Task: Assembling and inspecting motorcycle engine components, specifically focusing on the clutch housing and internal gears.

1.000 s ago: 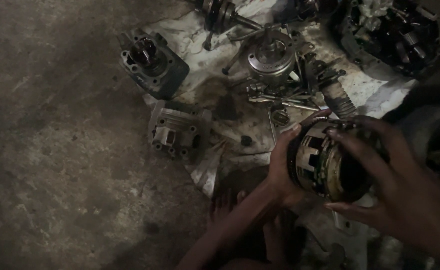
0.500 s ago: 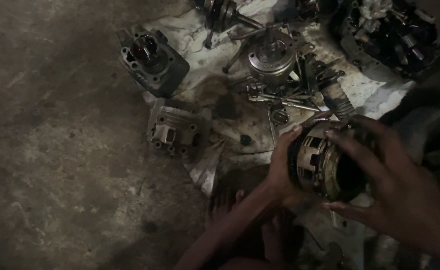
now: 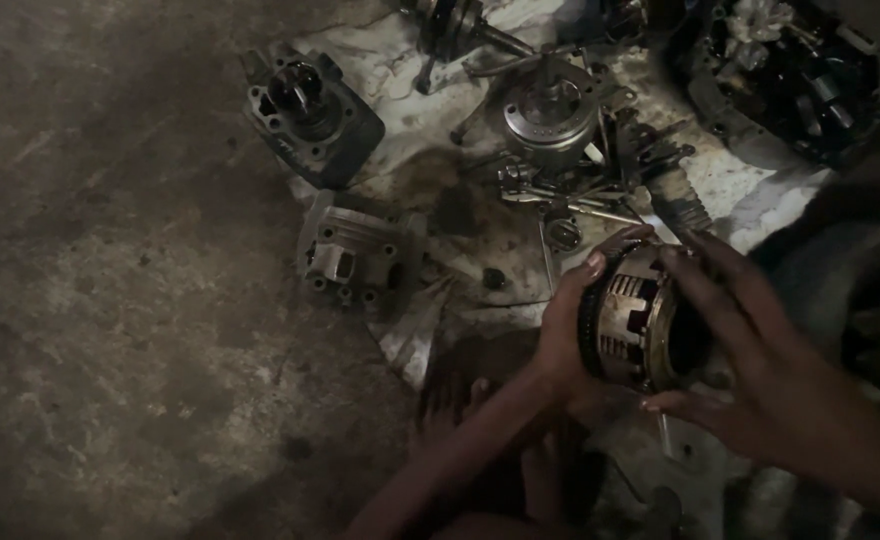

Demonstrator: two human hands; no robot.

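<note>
Down on a stained concrete floor [image 3: 110, 330], which fills the left half of the frame, a person works over a dirty pale cloth [image 3: 400, 60] spread across the upper middle and strewn with engine parts. At upper right sits the largest piece, a dark open engine case [image 3: 790, 80] packed with gears. At upper left on the cloth's edge lies a dark cylinder block [image 3: 310, 105] with its round bore facing up; just below it rests a grey cylinder head [image 3: 355, 255]. Near top centre stands a round metal drum [image 3: 550, 110], with loose wrenches and small fittings [image 3: 560, 195] scattered just beneath it, and a crankshaft [image 3: 450, 20] partly cut off by the top edge.

At centre right, held above the cloth, is a round clutch basket [image 3: 635, 320], slotted metal wall showing, ringed with dark teeth. The left hand [image 3: 565, 335] is closed around its left side, thumb hooked over the top rim. The right hand [image 3: 750, 370] cups the opposite face, fingers spread over the rim and thumb pressed underneath, so both grip the part between them. Bare toes [image 3: 450, 395] show in the shadow below the left forearm.
</note>
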